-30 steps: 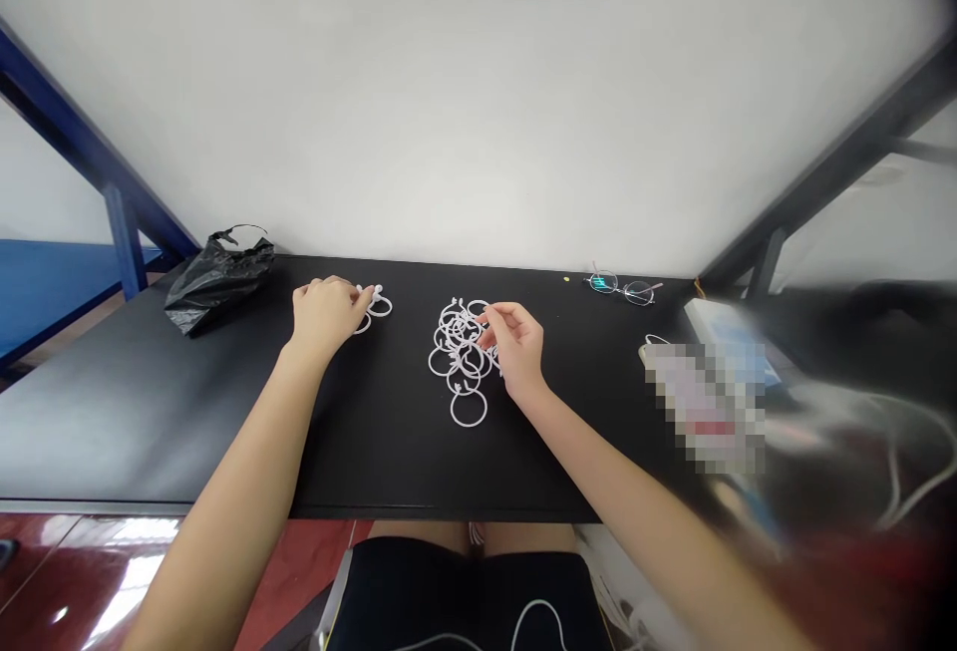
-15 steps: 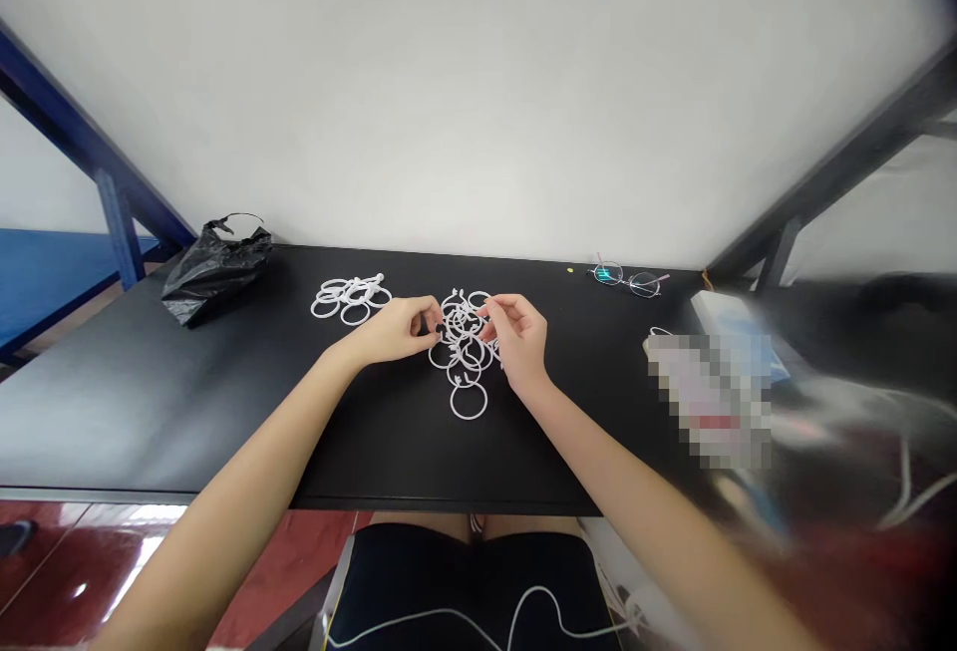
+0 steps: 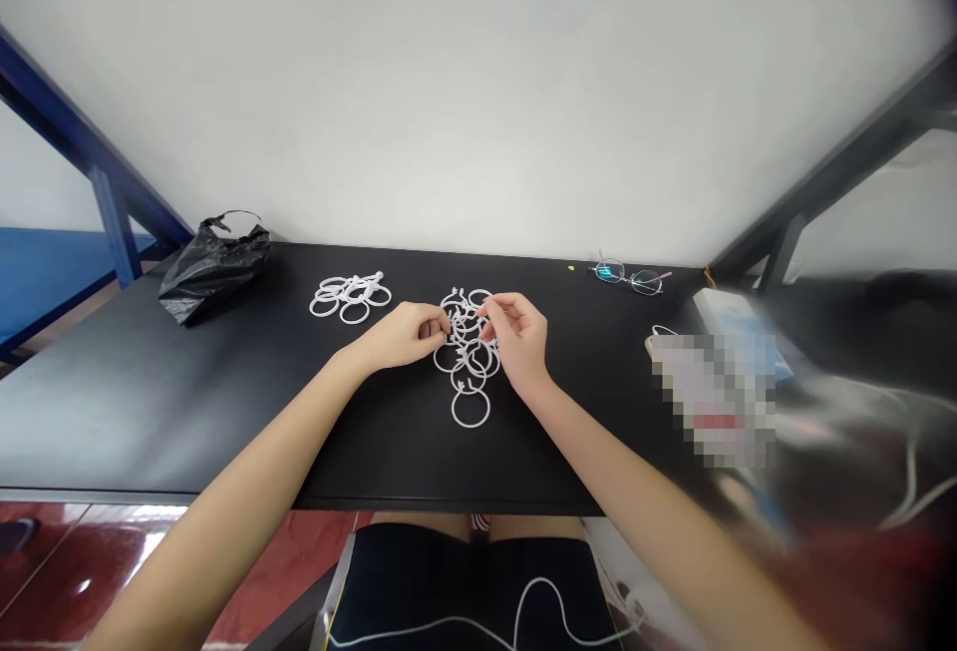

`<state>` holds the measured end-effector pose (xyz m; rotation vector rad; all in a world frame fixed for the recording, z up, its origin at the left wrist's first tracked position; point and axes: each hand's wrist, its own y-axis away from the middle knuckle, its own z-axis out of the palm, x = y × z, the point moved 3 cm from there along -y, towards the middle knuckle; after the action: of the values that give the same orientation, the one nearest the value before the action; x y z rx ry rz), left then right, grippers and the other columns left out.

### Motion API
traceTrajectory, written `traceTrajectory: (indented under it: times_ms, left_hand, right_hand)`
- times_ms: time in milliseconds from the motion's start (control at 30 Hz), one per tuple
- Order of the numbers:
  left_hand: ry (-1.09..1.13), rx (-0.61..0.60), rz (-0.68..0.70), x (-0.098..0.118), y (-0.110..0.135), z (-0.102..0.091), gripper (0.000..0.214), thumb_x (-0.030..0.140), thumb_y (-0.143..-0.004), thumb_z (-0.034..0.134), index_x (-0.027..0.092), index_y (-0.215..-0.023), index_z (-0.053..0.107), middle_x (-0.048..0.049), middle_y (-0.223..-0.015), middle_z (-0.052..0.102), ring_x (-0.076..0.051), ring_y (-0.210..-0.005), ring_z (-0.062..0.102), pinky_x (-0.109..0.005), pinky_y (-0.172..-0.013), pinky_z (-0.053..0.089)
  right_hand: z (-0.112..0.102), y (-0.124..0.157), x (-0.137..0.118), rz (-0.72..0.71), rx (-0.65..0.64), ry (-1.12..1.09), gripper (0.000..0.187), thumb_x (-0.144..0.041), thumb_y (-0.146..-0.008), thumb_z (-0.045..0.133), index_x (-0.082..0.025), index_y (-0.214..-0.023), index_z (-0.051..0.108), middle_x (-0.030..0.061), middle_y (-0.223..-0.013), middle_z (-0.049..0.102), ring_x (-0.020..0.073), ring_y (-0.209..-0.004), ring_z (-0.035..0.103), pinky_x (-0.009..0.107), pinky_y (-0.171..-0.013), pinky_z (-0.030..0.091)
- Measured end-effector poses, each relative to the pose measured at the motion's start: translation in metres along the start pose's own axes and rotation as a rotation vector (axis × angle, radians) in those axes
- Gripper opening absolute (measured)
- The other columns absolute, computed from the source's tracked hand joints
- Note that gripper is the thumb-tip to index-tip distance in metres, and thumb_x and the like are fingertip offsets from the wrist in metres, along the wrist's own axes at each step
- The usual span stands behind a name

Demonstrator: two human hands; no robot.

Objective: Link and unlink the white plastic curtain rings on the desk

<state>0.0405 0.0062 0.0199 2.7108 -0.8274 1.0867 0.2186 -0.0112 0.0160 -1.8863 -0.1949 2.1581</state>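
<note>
Rings: probably light, stiff, slightly springy; best pinched by the nubs.
Left hand: half-curled at the rings, hold unclear.
Right hand: loosely pinched beside them, hold unclear.

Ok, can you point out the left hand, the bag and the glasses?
Left hand (image 3: 406, 336): head view, mid-hand, near the thumb's base.
Bag (image 3: 213, 270): head view, its crumpled black side.
Glasses (image 3: 609, 271): head view, the lens with the teal glint.
</note>
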Motion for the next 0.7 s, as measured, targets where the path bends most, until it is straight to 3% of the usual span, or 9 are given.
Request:
traceTrajectory:
  times_ms: [100,233,500,700]
  left_hand:
    - [-0.069,0.113,-0.028,-0.0001,0.0,-0.0045,0.009,0.025,-0.08,0.055,0.019,-0.081,0.062,0.0011,-0.067,0.064,-0.013,-0.059,0.058,-0.024,-0.058,0.043]
    - [-0.31,0.224,-0.167,-0.0054,0.0003,-0.0038,0.024,0.041,-0.081,0.058,0.021,-0.067,0.057,-0.0011,-0.062,0.063,-0.016,-0.054,0.056,-0.025,-0.048,0.033]
    - [-0.362,0.23,-0.177,-0.0008,-0.001,0.0024,0.022,0.029,-0.079,0.054,0.02,-0.059,0.053,-0.0019,-0.062,0.063,-0.017,-0.057,0.056,-0.026,-0.051,0.033]
    - [-0.3,0.376,-0.093,0.0025,-0.001,0.0012,0.022,0.027,-0.081,0.052,0.019,-0.061,0.052,-0.0002,-0.062,0.058,-0.014,-0.057,0.051,-0.026,-0.056,0.036]
  right_hand:
    - [0.0008,0.0012,-0.0004,-0.013,-0.011,0.024,0.016,-0.035,-0.082,0.066,-0.019,-0.079,0.062,-0.0005,-0.072,0.068,0.0087,-0.048,0.058,0.023,-0.049,0.05]
    - [0.0018,0.0022,0.0005,-0.018,-0.022,0.055,0.02,-0.039,-0.083,0.065,-0.02,-0.078,0.062,0.0002,-0.073,0.068,0.0096,-0.049,0.058,0.024,-0.05,0.051]
    - [0.0,0.0038,0.0029,-0.01,-0.032,0.028,0.019,-0.038,-0.083,0.066,-0.02,-0.08,0.062,-0.0001,-0.072,0.068,0.0093,-0.048,0.058,0.024,-0.049,0.05]
    - [0.0005,0.004,0.0033,-0.007,-0.038,0.024,0.02,-0.039,-0.083,0.067,-0.02,-0.08,0.062,0.0003,-0.072,0.068,0.0096,-0.048,0.058,0.024,-0.049,0.05]
